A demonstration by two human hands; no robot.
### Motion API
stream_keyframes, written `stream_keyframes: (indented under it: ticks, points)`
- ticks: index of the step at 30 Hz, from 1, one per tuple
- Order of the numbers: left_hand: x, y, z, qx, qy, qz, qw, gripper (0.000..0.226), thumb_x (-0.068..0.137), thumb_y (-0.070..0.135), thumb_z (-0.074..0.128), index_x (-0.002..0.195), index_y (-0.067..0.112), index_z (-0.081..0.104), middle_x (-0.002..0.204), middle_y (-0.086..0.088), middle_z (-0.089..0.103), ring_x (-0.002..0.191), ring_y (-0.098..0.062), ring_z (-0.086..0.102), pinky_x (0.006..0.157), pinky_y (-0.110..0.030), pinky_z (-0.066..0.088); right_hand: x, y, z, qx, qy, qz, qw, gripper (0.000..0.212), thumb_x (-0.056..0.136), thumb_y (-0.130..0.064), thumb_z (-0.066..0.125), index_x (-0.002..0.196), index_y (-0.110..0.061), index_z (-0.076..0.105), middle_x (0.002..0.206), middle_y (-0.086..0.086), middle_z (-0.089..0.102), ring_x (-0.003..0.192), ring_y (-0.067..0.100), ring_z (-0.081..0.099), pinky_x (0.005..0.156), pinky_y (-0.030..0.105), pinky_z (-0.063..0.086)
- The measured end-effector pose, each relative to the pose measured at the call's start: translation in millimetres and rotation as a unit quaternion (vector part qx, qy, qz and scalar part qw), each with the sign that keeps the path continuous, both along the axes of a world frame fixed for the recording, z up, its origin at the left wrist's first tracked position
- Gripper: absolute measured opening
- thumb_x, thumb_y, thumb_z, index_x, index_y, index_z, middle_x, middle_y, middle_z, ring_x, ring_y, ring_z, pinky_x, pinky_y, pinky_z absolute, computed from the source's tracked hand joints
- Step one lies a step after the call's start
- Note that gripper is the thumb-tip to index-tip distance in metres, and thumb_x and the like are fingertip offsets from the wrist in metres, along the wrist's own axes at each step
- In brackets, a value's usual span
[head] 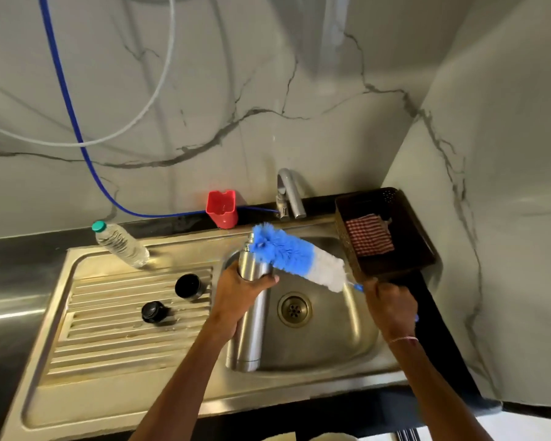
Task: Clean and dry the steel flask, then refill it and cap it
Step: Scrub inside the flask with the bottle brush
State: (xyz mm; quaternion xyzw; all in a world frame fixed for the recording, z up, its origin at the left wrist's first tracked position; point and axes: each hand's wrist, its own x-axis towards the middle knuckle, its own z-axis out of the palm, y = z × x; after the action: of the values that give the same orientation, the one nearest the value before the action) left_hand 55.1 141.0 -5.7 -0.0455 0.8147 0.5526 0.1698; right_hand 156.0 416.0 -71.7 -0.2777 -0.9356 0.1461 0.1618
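1. Steel flask (252,316) sits upright in the sink basin (347,345), with the left hand (239,294) curled round its shoulder; the neck is above that grip and the long body below
2. The right hand (390,305) clutches the bottle brush (296,254) handle; the bristle head reaches up-left from that grip to the flask mouth

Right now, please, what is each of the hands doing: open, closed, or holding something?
The left hand grips the steel flask.
The right hand grips the handle of the brush.
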Motion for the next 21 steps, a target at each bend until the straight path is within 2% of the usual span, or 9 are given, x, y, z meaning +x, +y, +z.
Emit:
stream_keyframes:
  ticks: [2, 5, 7, 10, 12, 14, 18, 19, 21]
  points:
    - [3.1, 4.4, -2.9, -0.021, -0.012, -0.027, 0.999, 0.07, 0.067, 0.033, 0.095, 0.126, 0.025, 0.058, 0.112, 0.016, 0.068, 0.1, -0.001, 0.063, 0.075, -0.02, 0.048, -1.9, -3.6, 1.3, 0.002, 0.009, 0.013, 1.0, 0.054, 0.089, -0.031, 0.041, 0.048, -0.003, 0.062, 0.041, 0.014, 0.054, 0.032, 0.032, 0.054, 0.038, 0.03, 0.043]
    - [9.2, 18.5, -5.8, -0.049, -0.017, -0.063, 0.997, 0.085, 0.061, 0.039, 0.099, 0.126, 0.022, 0.047, 0.112, 0.021, 0.057, 0.096, 0.004, 0.054, 0.076, -0.017, 0.043, -30.1, -28.4, 11.1, 0.069, 0.025, 0.054, 0.996, 0.048, 0.086, -0.027, 0.043, 0.047, -0.007, 0.062, 0.038, 0.008, 0.052, 0.027, 0.03, 0.049, 0.036, 0.021, 0.031]
    - [8.2, 20.1, -7.2, -0.061, -0.031, -0.061, 0.996, 0.094, 0.053, 0.041, 0.102, 0.125, 0.02, 0.045, 0.111, 0.014, 0.058, 0.098, -0.005, 0.057, 0.083, -0.026, 0.047, -36.1, -28.8, 10.8, 0.061, 0.026, 0.051, 0.996, 0.051, 0.089, -0.03, 0.041, 0.048, -0.007, 0.061, 0.038, 0.006, 0.052, 0.029, 0.03, 0.05, 0.039, 0.021, 0.03]
    - [4.3, 8.7, -8.5, -0.038, -0.063, -0.031, 0.997, 0.1, 0.042, 0.044, 0.102, 0.125, 0.024, 0.05, 0.115, 0.002, 0.067, 0.103, -0.019, 0.067, 0.091, -0.046, 0.058, -9.3, -6.3, -3.4, 0.028, 0.001, 0.004, 1.0, 0.053, 0.087, -0.033, 0.041, 0.049, -0.002, 0.063, 0.043, 0.015, 0.056, 0.036, 0.035, 0.056, 0.039, 0.033, 0.046]
    - [6.6, 3.4, -8.7, -0.016, -0.082, -0.027, 0.996, 0.087, 0.043, 0.043, 0.099, 0.119, 0.029, 0.058, 0.107, 0.002, 0.074, 0.097, -0.022, 0.073, 0.089, -0.053, 0.06, 5.0, 2.5, -7.0, -0.02, -0.038, -0.011, 0.999, 0.06, 0.088, -0.039, 0.036, 0.053, 0.0, 0.064, 0.049, 0.02, 0.06, 0.044, 0.04, 0.061, 0.046, 0.04, 0.05]
    - [11.3, 6.8, -10.2, -0.017, -0.086, -0.037, 0.995, 0.07, 0.05, 0.045, 0.096, 0.111, 0.032, 0.064, 0.099, 0.004, 0.077, 0.091, -0.02, 0.075, 0.086, -0.05, 0.061, -0.4, -2.6, -8.3, -0.02, -0.032, -0.005, 0.999, 0.059, 0.089, -0.039, 0.038, 0.051, -0.001, 0.063, 0.047, 0.018, 0.058, 0.042, 0.039, 0.06, 0.045, 0.036, 0.049]
    - [20.1, 22.7, -10.5, -0.047, -0.058, -0.08, 0.994, 0.029, 0.073, 0.045, 0.089, 0.094, 0.036, 0.071, 0.085, 0.011, 0.076, 0.077, 0.001, 0.071, 0.068, -0.018, 0.055, -35.6, -31.9, 15.8, 0.005, 0.015, 0.047, 0.999, 0.047, 0.089, -0.023, 0.061, 0.047, -0.004, 0.059, 0.039, 0.009, 0.05, 0.031, 0.03, 0.047, 0.042, 0.025, 0.034]
    - [19.8, 23.0, -10.1, -0.046, -0.059, -0.075, 0.994, 0.025, 0.075, 0.045, 0.087, 0.092, 0.036, 0.071, 0.084, 0.009, 0.076, 0.076, -0.001, 0.072, 0.067, -0.019, 0.057, -36.9, -30.9, 17.6, 0.003, 0.017, 0.042, 0.999, 0.046, 0.089, -0.022, 0.062, 0.047, -0.003, 0.059, 0.038, 0.01, 0.05, 0.031, 0.03, 0.047, 0.043, 0.025, 0.033]
    - [18.4, 18.2, -9.2, -0.019, -0.087, -0.046, 0.995, 0.035, 0.073, 0.051, 0.087, 0.099, 0.033, 0.072, 0.085, 0.002, 0.078, 0.08, -0.015, 0.076, 0.077, -0.037, 0.064, -25.3, -17.1, 9.4, 0.0, 0.007, -0.004, 1.0, 0.05, 0.089, -0.028, 0.053, 0.047, -0.002, 0.06, 0.04, 0.014, 0.053, 0.033, 0.033, 0.051, 0.042, 0.029, 0.039]
